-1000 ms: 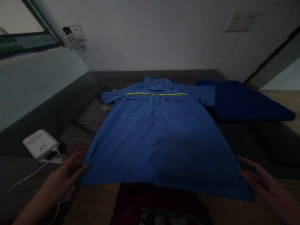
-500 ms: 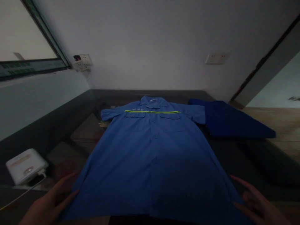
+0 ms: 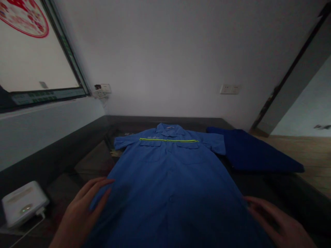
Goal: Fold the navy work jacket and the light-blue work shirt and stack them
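A blue short-sleeved work shirt (image 3: pixel 170 175) with a yellow-green chest stripe lies flat, front up and buttoned, on a dark table (image 3: pixel 88 162), its collar toward the far wall. My left hand (image 3: pixel 82 210) rests flat with spread fingers on the shirt's left side edge. At the shirt's right side edge lies my right hand (image 3: pixel 276 224), fingers apart, touching the cloth. Neither hand grips anything. The shirt's lower hem is out of view below.
A folded dark blue garment (image 3: pixel 253 155) lies at the back right of the table. A white box-shaped device (image 3: pixel 23 203) with a cable sits at the left. Wall sockets (image 3: pixel 102 90) hang near the window (image 3: pixel 33 65); an open doorway (image 3: pixel 305 106) shows wooden floor at right.
The camera has tilted up, showing more wall and window. Both hands have slid forward along the shirt's side edges, from the lower corners toward its middle.
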`<state>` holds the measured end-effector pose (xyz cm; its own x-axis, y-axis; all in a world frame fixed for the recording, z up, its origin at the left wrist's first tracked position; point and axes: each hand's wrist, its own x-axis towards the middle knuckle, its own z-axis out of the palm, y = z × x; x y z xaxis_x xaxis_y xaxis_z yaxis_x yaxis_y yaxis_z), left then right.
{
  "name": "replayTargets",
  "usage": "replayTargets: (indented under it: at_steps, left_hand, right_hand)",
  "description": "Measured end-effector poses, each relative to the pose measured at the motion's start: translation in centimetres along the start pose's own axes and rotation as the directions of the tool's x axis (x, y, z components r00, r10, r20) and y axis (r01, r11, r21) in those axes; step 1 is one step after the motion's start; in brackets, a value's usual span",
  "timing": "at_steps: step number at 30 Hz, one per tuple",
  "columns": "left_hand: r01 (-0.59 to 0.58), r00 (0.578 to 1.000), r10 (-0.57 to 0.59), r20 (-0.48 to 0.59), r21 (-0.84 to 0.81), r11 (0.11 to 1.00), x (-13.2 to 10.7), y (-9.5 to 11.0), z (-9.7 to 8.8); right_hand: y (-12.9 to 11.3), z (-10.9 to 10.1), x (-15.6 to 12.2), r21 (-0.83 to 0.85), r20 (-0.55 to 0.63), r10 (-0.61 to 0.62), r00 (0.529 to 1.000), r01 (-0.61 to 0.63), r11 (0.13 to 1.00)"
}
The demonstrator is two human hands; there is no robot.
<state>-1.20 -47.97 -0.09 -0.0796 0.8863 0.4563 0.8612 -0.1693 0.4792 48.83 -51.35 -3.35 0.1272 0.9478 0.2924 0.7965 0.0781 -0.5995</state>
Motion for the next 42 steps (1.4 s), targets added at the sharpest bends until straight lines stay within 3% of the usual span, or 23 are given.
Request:
replayTargets:
  at_steps: [4,7,9,11,12,14,17,21,25,29,34,39,42]
  left_hand:
    - [-0.296,0.955,0.294,-0.030,-0.077,0.952,6.1,6.3,0.1]
    - [-0.414,0.910,0.407,-0.082,-0.108,0.904,11.6,8.5,1.2]
    - [-0.442,0.896,0.442,-0.040,-0.162,0.882,14.8,9.0,3.5]
    - [-0.453,0.875,0.475,0.090,-0.192,0.871,16.8,9.1,6.9]
    - [-0.474,0.844,0.506,0.181,-0.192,0.859,17.2,9.1,8.8]
    - [-0.567,0.718,0.596,0.359,-0.194,0.801,16.8,9.0,12.4]
    - [-0.670,0.570,0.676,0.467,-0.213,0.712,14.3,8.9,16.0]
    - [-0.672,0.484,0.687,0.542,-0.273,0.689,10.9,8.7,17.6]
    - [-0.670,0.403,0.674,0.619,-0.303,0.678,9.6,8.2,18.3]
    - [-0.681,0.368,0.688,0.626,-0.322,0.658,9.6,7.9,18.9]
    - [-0.683,0.370,0.687,0.625,-0.319,0.657,9.7,7.8,18.9]
    - [-0.688,0.387,0.708,0.590,-0.326,0.648,9.5,7.3,19.3]
    - [-0.730,0.405,0.750,0.523,-0.309,0.609,9.5,6.6,20.3]
  right_hand:
    - [-6.9,1.8,5.3,0.073,0.132,-0.218,0.967,0.210,0.975]
    - [-9.8,3.7,9.3,0.120,0.216,-0.347,0.913,0.328,0.937]
    - [-10.6,5.4,12.0,0.130,0.252,-0.378,0.891,0.356,0.925]
    - [-10.8,7.5,14.7,0.125,0.272,-0.389,0.880,0.368,0.921]
    - [-10.6,8.6,16.1,0.115,0.281,-0.387,0.878,0.370,0.922]
    - [-10.1,10.7,18.6,0.081,0.293,-0.377,0.879,0.370,0.925]
    - [-9.1,13.6,21.6,0.032,0.298,-0.370,0.880,0.378,0.925]
    - [-8.8,16.5,24.0,-0.062,0.311,-0.374,0.874,0.411,0.910]
    - [-9.8,19.2,25.7,-0.125,0.300,-0.401,0.866,0.452,0.883]
    - [-10.7,22.3,28.0,-0.195,0.303,-0.380,0.874,0.447,0.873]
    - [-10.9,25.4,31.5,-0.279,0.274,-0.239,0.932,0.315,0.907]
    - [-10.5,26.5,34.0,-0.311,0.367,-0.154,0.918,0.277,0.909]
    - [-10.7,26.6,35.6,-0.355,0.292,-0.180,0.939,0.282,0.892]
